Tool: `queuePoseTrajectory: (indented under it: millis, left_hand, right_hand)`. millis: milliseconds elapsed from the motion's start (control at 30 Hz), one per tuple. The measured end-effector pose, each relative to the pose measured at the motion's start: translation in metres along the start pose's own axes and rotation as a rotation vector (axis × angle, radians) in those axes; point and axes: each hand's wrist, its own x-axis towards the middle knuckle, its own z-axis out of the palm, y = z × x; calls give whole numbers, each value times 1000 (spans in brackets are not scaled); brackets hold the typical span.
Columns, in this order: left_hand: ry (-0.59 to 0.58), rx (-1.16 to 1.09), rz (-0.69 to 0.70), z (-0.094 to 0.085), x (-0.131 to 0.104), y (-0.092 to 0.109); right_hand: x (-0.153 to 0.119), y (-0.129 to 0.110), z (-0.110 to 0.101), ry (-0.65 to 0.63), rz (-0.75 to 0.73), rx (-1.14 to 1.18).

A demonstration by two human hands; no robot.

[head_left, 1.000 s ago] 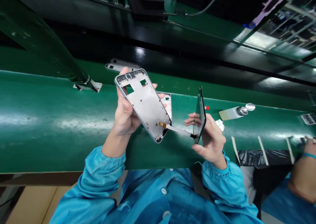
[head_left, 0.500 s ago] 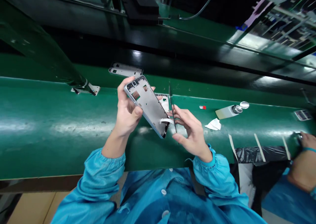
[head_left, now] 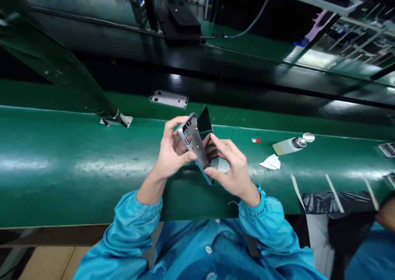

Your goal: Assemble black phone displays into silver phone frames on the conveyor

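Observation:
My left hand point(head_left: 173, 150) grips a silver-blue phone frame point(head_left: 199, 146) by its left edge, thumb in front and fingers behind. The frame is tilted, its metal inner face turned to the right. Close against that face stands a dark, glossy phone screen point(head_left: 204, 121), angled open from the frame like a book cover. My right hand point(head_left: 230, 158) holds the screen, fingertips on its right side and thumb by the frame's lower end. Whether the screen touches the frame at the bottom I cannot tell.
Another phone frame point(head_left: 169, 98) lies flat on the ledge behind. Right of my hands on the green bench point(head_left: 77, 189) are a red-and-white piece point(head_left: 256, 140), a bottle point(head_left: 286, 146) with its lid up, and a white cloth point(head_left: 271, 162). A post point(head_left: 101, 99) stands left; a co-worker's arm point(head_left: 387, 214) shows right.
The frame has turned more edge-on and the screen has come closer to it, its dark face now showing. My right thumb has moved to the frame's lower end. The whole view has shifted slightly.

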Motion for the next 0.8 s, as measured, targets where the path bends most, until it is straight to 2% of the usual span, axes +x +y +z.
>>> queuePoseTrajectory:
  millis: [267,533,800]
  left_hand:
    - [-27,4,25,1,-1,7]
    - [-2,86,69,-2,-8,1]
    - [-44,73,28,-5,-12,1]
  right_hand:
    - [-19,-2,-9,-35,-7,136]
    - [-1,-6,3,-32,-41,-39]
    - [-4,9,3,-35,-94,-36]
